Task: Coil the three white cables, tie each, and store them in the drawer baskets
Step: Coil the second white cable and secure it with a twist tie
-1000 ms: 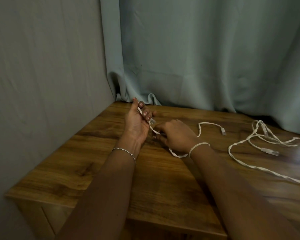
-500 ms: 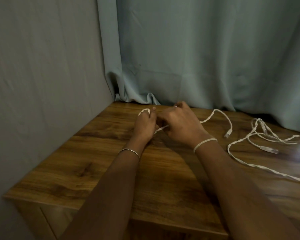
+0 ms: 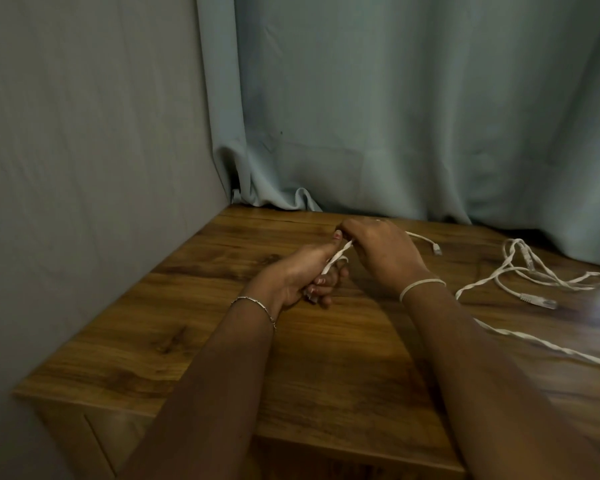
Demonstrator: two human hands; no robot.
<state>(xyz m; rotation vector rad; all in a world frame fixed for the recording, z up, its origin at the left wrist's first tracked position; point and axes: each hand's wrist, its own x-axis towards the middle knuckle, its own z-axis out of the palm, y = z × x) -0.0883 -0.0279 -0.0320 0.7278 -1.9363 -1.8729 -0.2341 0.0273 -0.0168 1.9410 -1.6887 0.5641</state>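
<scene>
**Item 1: white cable in hand** [image 3: 337, 258]. Held just above the wooden top [image 3: 222, 341], toward its back left corner, between both hands.
- The left hand [image 3: 302, 277] has its fingers curled round the gathered strands, thumb raised against them.
- The right hand [image 3: 385, 254] has its fingers bent and pinches a strand just beside that thumb.
- The free tail passes behind the right hand and ends in a plug [image 3: 437, 250] near the back of the top.
- Handling, as judged: light, thin and limp, with enough spring that the loops would likely open if the left grip slackens.
- The best hold is probably across the middle of the bundle. The plug ends are better spared sharp bends (their clips look easy to snap).

**Item 2: loose white cables** [image 3: 520, 271]. These lie crossed over one another on the right of the top, well apart from the hands, and run out of view to the right. They are likely to snag on each other if one is pulled by its end.

**Item 3: pale band** [image 3: 421, 284] on the right wrist. Its purpose cannot be told.

**Item 4: surroundings.**
- A wall [image 3: 84, 133] stands close on the left.
- A curtain [image 3: 395, 116] hangs behind, its folds touching the back edge.
- Bare wood shows between the forearms and toward the front edge, which is the open room for coiling.
- A drawer front [image 3: 97, 441] shows below that edge. No baskets are in view.
</scene>
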